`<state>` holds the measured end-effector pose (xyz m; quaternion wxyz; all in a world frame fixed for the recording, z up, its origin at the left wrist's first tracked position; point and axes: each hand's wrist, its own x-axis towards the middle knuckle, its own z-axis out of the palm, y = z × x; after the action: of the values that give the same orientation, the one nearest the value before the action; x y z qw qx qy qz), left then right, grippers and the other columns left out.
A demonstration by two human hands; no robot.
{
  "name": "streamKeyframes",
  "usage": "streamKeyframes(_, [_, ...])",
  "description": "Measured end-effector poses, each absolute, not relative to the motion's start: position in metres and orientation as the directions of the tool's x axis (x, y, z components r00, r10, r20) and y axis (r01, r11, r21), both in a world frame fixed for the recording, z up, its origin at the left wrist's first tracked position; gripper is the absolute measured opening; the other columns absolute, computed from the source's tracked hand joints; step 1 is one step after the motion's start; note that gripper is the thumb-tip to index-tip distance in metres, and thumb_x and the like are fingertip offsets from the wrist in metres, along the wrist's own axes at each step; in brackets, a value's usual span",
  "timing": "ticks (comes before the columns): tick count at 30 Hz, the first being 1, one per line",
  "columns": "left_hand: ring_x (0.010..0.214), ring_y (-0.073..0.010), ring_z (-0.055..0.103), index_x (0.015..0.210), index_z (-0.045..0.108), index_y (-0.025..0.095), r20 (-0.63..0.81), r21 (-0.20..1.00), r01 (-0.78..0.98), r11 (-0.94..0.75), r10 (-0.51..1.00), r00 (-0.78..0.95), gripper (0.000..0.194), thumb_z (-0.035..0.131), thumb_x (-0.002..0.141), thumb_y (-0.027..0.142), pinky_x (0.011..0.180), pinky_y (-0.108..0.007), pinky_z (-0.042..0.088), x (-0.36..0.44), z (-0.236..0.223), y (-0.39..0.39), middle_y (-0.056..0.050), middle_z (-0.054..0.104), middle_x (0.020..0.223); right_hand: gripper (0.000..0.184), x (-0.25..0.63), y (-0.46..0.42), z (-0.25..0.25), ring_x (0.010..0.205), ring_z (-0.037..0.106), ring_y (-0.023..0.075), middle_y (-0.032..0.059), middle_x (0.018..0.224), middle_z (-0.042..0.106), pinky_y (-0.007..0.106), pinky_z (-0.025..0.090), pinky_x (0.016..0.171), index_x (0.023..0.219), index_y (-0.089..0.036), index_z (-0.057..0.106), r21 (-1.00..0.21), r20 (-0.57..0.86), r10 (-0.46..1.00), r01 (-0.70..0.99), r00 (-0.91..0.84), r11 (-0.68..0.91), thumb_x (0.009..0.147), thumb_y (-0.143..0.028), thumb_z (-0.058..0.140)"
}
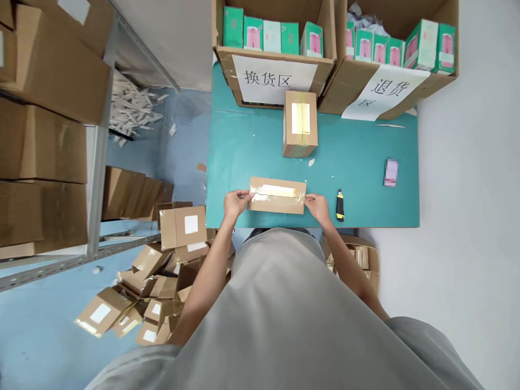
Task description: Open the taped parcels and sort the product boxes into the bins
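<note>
A small taped cardboard parcel (277, 195) lies flat near the front edge of the teal table (244, 146). My left hand (235, 203) grips its left end and my right hand (317, 206) grips its right end. Shiny clear tape runs along the parcel's top. A yellow-and-black utility knife (340, 206) lies on the table just right of my right hand. Farther back stands a second taped parcel (300, 123), upright, apart from my hands.
Two open cartons of green boxes (273, 36) (392, 46) with paper signs stand at the table's back. A phone (390, 173) lies at the right. Several small parcels (154, 281) are heaped on the floor at left, beside metal shelving with large cartons (44, 141).
</note>
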<state>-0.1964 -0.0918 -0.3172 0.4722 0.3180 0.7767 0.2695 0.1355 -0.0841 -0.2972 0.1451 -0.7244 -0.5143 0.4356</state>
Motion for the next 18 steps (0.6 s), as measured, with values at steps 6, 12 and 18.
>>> streamKeyframes(6, [0.102,-0.0322,0.083,0.097,0.085,0.015,-0.487,0.665,0.402,0.629,0.774,-0.405,0.019,0.087,0.085,0.029,0.095,-0.037,0.061,-0.183,-0.303,-0.099,-0.013,0.088,0.104,0.013,0.138,-0.081,-0.309,0.103,0.087,0.0281,0.0114,0.107,0.09,0.035,0.066,0.097,0.096,-0.02,0.088,-0.67,-0.48,0.873,0.605,0.087,-0.43,0.089,-0.017,0.077])
streamKeyframes(12, [0.107,-0.0307,0.084,0.112,0.076,0.015,-0.422,0.709,0.411,0.573,0.812,-0.404,0.022,0.081,0.092,0.025,0.097,-0.036,0.062,-0.178,-0.301,-0.114,-0.014,0.087,0.109,0.022,0.146,-0.091,-0.309,0.098,0.085,0.0252,0.0114,0.116,0.087,0.036,0.067,0.096,0.11,-0.019,0.089,-0.759,-0.241,0.97,0.618,0.029,-0.207,0.098,-0.022,0.071])
streamKeyframes(18, [0.107,-0.0302,0.083,0.102,0.074,0.019,-0.448,0.64,0.523,0.562,0.827,-0.341,0.012,0.079,0.091,0.018,0.102,-0.039,0.06,-0.168,-0.332,-0.141,-0.013,0.087,0.108,0.017,0.168,-0.117,-0.34,0.093,0.082,0.0279,0.011,0.103,0.086,0.038,0.064,0.092,0.094,-0.022,0.086,-0.686,-0.239,0.97,0.715,-0.049,-0.134,0.099,-0.026,0.071])
